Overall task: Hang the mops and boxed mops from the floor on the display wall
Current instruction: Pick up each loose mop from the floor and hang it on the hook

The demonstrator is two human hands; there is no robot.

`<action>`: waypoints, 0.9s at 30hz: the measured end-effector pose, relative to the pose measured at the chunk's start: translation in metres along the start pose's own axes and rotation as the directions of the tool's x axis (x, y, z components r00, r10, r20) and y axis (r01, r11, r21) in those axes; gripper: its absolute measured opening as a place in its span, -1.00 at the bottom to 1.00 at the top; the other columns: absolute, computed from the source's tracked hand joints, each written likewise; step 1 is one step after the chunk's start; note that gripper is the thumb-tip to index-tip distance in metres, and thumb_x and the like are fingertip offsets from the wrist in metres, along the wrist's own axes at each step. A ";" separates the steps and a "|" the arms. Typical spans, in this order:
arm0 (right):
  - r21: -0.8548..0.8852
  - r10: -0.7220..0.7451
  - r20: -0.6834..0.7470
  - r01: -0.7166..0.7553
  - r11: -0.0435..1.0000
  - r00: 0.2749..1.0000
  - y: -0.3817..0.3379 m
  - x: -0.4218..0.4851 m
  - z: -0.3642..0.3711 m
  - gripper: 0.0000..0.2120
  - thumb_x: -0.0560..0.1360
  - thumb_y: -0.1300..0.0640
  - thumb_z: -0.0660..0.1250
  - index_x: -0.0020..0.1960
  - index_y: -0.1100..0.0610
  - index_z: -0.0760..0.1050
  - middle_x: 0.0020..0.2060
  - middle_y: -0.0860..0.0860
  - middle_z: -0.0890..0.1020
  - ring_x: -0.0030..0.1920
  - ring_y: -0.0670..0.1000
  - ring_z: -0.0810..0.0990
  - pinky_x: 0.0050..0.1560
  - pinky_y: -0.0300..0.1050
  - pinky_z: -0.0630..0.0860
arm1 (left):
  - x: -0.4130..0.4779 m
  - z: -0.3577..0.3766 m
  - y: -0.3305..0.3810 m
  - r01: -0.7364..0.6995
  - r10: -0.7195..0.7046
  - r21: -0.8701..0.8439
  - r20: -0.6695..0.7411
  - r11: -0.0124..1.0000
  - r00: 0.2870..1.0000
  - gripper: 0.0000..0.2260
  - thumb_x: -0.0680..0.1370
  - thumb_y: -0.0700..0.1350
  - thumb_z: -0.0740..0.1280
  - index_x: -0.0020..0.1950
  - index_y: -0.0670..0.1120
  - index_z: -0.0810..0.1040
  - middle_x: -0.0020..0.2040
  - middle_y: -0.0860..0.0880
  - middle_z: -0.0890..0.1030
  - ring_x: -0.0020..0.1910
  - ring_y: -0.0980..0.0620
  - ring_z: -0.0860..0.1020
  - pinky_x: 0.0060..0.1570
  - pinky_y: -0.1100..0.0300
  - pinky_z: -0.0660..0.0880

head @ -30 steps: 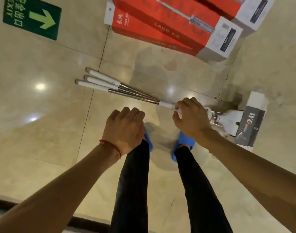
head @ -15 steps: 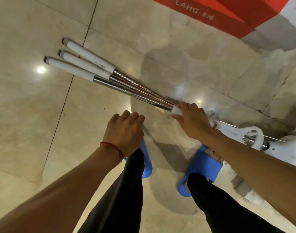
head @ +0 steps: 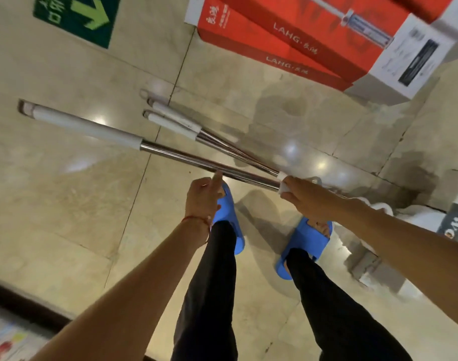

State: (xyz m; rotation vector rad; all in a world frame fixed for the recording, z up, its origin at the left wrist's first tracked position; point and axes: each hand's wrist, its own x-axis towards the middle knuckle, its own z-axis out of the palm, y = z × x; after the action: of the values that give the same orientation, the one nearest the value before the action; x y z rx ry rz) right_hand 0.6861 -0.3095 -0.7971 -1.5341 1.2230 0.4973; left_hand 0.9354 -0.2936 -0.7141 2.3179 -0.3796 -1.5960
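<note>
My right hand (head: pixel 306 198) grips a mop (head: pixel 155 149) by the white collar on its steel pole. That mop is raised off the floor, and its white foam handle points left. Two more mops (head: pixel 194 130) lie on the tiled floor behind it, handles to the left. My left hand (head: pixel 203 198) hovers just under the raised pole with one finger stretched up toward it and holds nothing. Red boxed mops (head: pixel 295 40) lie stacked on the floor at the top right. White mop heads (head: pixel 418 217) show at the right behind my right forearm.
A green exit sign with an arrow (head: pixel 79 16) is stuck on the floor at top left. My feet in blue slippers (head: pixel 227 217) stand just below the poles. A dark baseboard (head: pixel 27 306) runs along the lower left.
My right hand has lifted one mop away from the other two, and its handle has swung up and to the left. My left hand has opened from a loose fist and reached toward the pole.
</note>
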 end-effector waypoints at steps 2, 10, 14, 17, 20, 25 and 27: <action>0.001 -0.013 0.016 0.013 1.000 1.000 -0.004 -0.025 -0.008 -0.84 0.69 0.03 0.16 -0.05 0.05 0.32 -0.21 0.03 0.52 -0.17 0.12 0.54 0.02 0.19 0.52 | -0.021 -0.009 0.018 -0.007 -0.001 -0.252 -0.031 0.968 1.000 -0.78 0.68 0.01 0.30 -0.10 -0.06 0.51 -0.32 0.07 0.65 -0.33 0.16 0.65 -0.19 0.18 0.61; 0.043 0.003 0.007 -0.004 0.999 1.000 -0.006 -0.091 -0.032 -0.94 0.71 0.17 0.18 0.05 0.09 0.38 -0.26 -0.14 0.41 -0.39 -0.19 0.46 -0.32 -0.34 0.35 | -0.079 -0.013 0.056 -0.016 0.001 -0.444 -0.033 0.896 0.999 -0.80 0.72 -0.07 0.23 0.19 -0.19 0.48 0.16 -0.19 0.62 0.10 -0.12 0.63 -0.03 0.18 0.63; 0.080 -0.041 -0.032 0.043 0.996 0.999 -0.025 -0.126 -0.051 -0.92 0.71 0.07 0.18 0.17 0.03 0.41 -0.06 -0.02 0.52 -0.02 0.09 0.59 0.03 -0.08 0.55 | -0.110 -0.019 0.080 -0.121 0.118 -0.411 -0.031 0.903 0.992 -0.80 0.72 -0.08 0.22 0.21 -0.18 0.50 0.19 -0.20 0.62 0.08 -0.11 0.64 0.23 0.00 0.59; 0.143 -0.054 -0.075 0.064 0.988 0.996 -0.042 -0.154 -0.059 -0.89 0.73 0.05 0.15 0.18 0.07 0.37 -0.18 -0.11 0.46 -0.26 -0.11 0.46 -0.20 -0.32 0.43 | -0.127 -0.029 0.097 -0.164 0.159 -0.413 -0.048 0.896 0.986 -0.83 0.72 -0.06 0.23 0.12 -0.15 0.53 0.17 -0.19 0.62 -0.01 -0.07 0.65 0.29 -0.08 0.55; 0.127 -0.089 -0.146 0.107 0.986 0.985 -0.051 -0.185 -0.058 -0.91 0.74 0.02 0.12 0.15 0.03 0.34 -0.27 -0.13 0.40 -0.34 -0.20 0.38 -0.32 -0.34 0.28 | -0.143 -0.036 0.106 -0.184 0.198 -0.427 -0.010 0.885 0.980 -0.82 0.70 -0.05 0.26 0.16 -0.14 0.55 0.07 -0.14 0.67 0.01 -0.08 0.68 0.26 -0.07 0.57; 0.189 -0.004 -0.195 0.042 0.981 0.981 -0.061 -0.247 -0.044 -0.73 0.74 0.00 0.10 0.36 0.13 0.34 -0.14 -0.06 0.49 -0.28 -0.15 0.40 -0.29 -0.28 0.27 | -0.181 -0.033 0.110 -0.199 0.291 -0.453 0.144 0.869 0.946 -0.82 0.71 -0.09 0.24 -0.03 -0.13 0.53 -0.10 -0.10 0.66 -0.12 -0.02 0.71 0.01 0.05 0.68; 0.210 0.054 -0.239 -0.003 0.978 0.970 -0.064 -0.282 -0.036 -0.67 0.74 0.00 0.12 0.42 0.16 0.34 -0.01 0.00 0.50 -0.15 -0.04 0.45 -0.10 -0.19 0.35 | -0.202 -0.029 0.109 -0.195 0.312 -0.435 0.217 0.879 0.925 -0.81 0.71 -0.09 0.23 -0.03 -0.15 0.53 -0.09 -0.13 0.66 -0.09 -0.06 0.71 0.02 0.03 0.67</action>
State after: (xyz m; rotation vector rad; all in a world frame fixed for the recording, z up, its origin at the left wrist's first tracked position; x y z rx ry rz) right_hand 0.6233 -0.2244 -0.5256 -1.4282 1.4396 0.1940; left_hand 0.8873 -0.3145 -0.4883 1.6619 -0.3590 -1.6823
